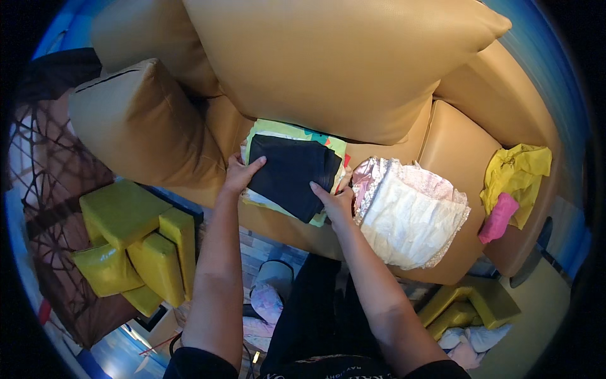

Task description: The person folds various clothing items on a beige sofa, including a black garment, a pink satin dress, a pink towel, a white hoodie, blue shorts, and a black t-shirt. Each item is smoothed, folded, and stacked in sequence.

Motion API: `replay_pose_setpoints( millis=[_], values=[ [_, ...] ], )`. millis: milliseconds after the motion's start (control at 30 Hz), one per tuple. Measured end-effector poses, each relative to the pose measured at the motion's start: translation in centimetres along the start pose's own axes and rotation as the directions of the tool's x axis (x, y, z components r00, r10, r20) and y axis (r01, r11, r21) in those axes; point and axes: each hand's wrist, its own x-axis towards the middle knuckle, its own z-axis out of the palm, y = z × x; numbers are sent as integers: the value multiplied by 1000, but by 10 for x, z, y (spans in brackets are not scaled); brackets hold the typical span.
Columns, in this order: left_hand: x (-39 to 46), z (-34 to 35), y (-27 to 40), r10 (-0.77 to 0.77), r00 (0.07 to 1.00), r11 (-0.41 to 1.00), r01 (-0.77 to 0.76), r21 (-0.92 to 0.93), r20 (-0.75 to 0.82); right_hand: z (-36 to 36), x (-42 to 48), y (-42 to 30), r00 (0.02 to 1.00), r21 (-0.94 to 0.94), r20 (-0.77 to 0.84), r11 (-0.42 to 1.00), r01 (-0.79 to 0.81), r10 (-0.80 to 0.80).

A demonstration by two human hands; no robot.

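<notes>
A stack of folded clothes sits on the seat of a tan leather sofa (289, 232), with a black folded garment (289, 175) on top. Light green folded fabric (279, 127) shows beneath it. My left hand (241, 173) grips the stack's left side, thumb on the black cloth. On the right side my right hand (336, 199) holds the stack the same way; the fingers of both hands are partly hidden. Just right of that hand lies a pile of white and pink lace-trimmed fabric (412, 213).
Large tan cushions (326, 61) lean behind the stack. A yellow cloth (516, 170) and a pink rolled cloth (499, 218) lie on the sofa's right end. Olive-yellow padded seats (128, 213) stand at left. On the floor is a light-coloured bin (274, 275) with cloth by it.
</notes>
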Motion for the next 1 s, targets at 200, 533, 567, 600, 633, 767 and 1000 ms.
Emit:
replay_pose_setpoints(
  millis=[200,533,567,600,633,767,1000],
  values=[
    [-6,-6,13,-24,982,985,55,-162,185,8,11,18,997,-41,-59,998,41,-43],
    [-102,-46,18,-112,956,787,251,-563,269,-13,-81,-45,980,-222,112,957,185,-163],
    [-111,-49,6,-109,950,780,265,-567,293,-29,-91,-45,968,-202,107,949,243,-226],
    [-136,-43,18,-46,965,830,181,-527,260,-50,-100,-43,954,-177,99,938,296,-282],
    [-165,-31,35,24,975,870,89,-485,222,-71,-108,-44,935,-151,96,923,353,-342],
    [-237,51,73,144,940,932,-23,-363,310,-192,-145,-55,984,66,16,982,175,-176],
    [-284,185,90,136,868,896,98,-433,477,-311,-150,-12,972,285,-181,939,194,-146]
  ],
)
